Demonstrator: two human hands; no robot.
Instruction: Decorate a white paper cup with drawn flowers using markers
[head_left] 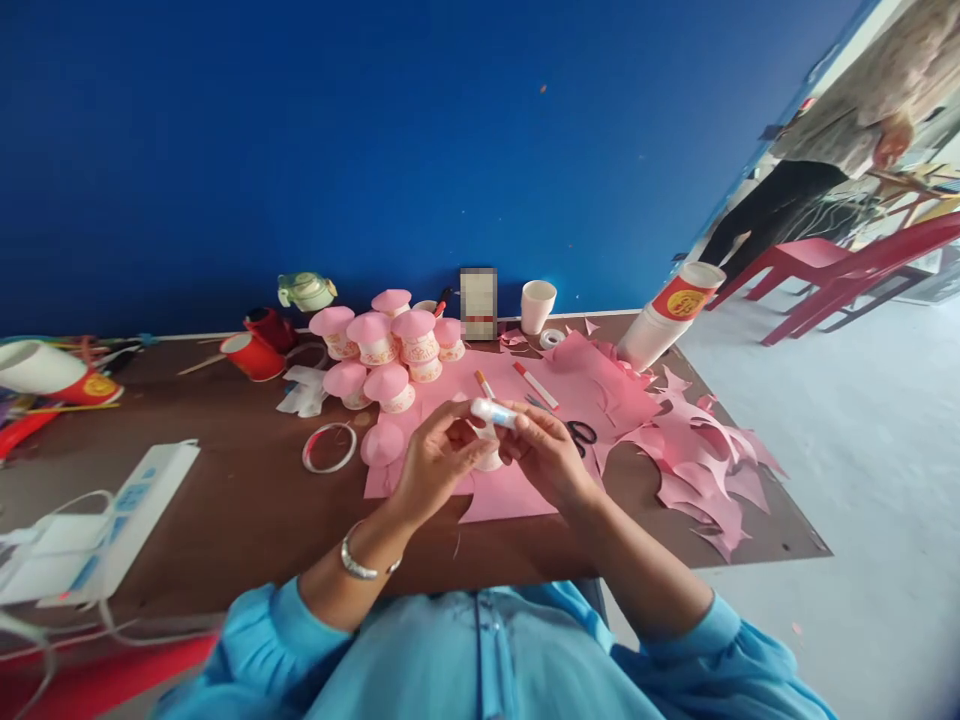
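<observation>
Between my two hands, above the pink paper (517,500), is a small white tube with a blue label, which looks like a glue stick (495,413). My right hand (551,460) pinches its right end between thumb and fingers. The curled fingers of my left hand (439,450) close on the left end. Just below the tube a pale cup (489,457) shows partly, mostly hidden by my fingers. Several small paper cups with pink cone tops (388,385) stand beyond my left hand. Black-handled scissors (581,437) lie beside my right hand.
Pink paper scraps (709,460) cover the table's right end, near a stack of white cups (652,330). A tape roll (330,448) and a power strip (135,520) lie left. A blue wall (450,150) rises behind. Another person (840,130) stands far right by red chairs (810,255).
</observation>
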